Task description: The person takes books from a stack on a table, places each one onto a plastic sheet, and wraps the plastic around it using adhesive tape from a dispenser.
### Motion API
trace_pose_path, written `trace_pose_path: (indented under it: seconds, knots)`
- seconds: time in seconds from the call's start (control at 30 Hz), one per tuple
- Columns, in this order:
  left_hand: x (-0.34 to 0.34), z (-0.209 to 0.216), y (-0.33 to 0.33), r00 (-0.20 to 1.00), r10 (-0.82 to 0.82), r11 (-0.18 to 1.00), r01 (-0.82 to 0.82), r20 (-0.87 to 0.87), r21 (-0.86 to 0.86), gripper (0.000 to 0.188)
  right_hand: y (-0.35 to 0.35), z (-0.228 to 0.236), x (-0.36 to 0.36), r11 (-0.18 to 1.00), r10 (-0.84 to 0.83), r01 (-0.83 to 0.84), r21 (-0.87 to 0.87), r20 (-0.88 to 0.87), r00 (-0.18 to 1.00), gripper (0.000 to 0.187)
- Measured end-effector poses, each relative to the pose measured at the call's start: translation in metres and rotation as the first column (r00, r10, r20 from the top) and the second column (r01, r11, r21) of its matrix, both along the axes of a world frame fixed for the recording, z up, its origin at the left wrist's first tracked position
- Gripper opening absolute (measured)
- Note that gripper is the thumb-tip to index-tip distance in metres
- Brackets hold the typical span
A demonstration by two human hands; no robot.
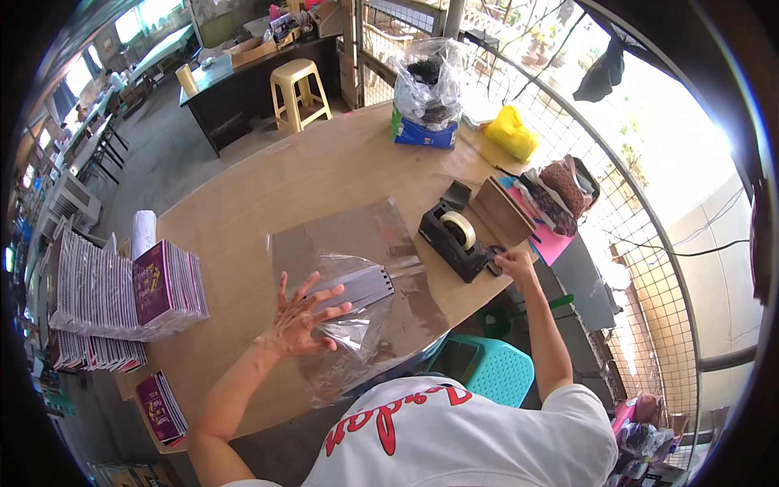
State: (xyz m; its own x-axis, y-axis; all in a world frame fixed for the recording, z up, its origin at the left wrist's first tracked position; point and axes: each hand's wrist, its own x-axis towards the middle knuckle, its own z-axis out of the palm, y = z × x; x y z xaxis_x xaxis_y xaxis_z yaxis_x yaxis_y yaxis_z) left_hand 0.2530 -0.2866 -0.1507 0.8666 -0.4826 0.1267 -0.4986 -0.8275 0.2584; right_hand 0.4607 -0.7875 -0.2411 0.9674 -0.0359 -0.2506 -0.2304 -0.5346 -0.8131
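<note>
My left hand (304, 321) lies with fingers spread on a bundle (365, 290) with a pale grey-purple side and a dark-notched end, partly covered by clear plastic film (349, 333). Under it is a larger sheet of shiny clear plastic (333, 235) on the wooden table. My right hand (516, 264) is closed at the table's right edge, beside the near end of a black tape dispenser (462, 264) that carries a roll of tape (458, 229). Dark loops like scissor handles (494, 258) are by its fingertips. What the fingers pinch is too small to make out.
Tall stacks of purple-covered booklets (168, 284) stand at the left, with a small pile (161, 410) nearer. An open cardboard box (499, 211), yellow bag (513, 134) and filled plastic bag (426, 97) sit along the right and far side. A teal stool (499, 373) is below the near edge.
</note>
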Motion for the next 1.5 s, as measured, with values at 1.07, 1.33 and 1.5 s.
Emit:
trace_pose_path:
  seconds: [1.07,1.33,1.5]
  knots:
    - [0.002,0.030,-0.049,0.892,0.257,0.805,0.016,0.373,-0.592,0.071,0.225,0.117,-0.095,0.711,0.671,-0.673,-0.205,0.484,0.562,0.098]
    - [0.043,0.053,-0.010,0.852,0.323,0.539,-0.523,-0.412,-0.660,0.051,0.242,0.163,-0.129,0.361,0.063,-0.672,0.647,0.702,0.709,0.031]
    - [0.034,0.127,-0.033,0.857,0.483,0.436,-0.061,0.177,-0.898,0.035,0.215,0.126,-0.123,0.757,0.548,-0.649,-0.075,0.613,0.569,0.049]
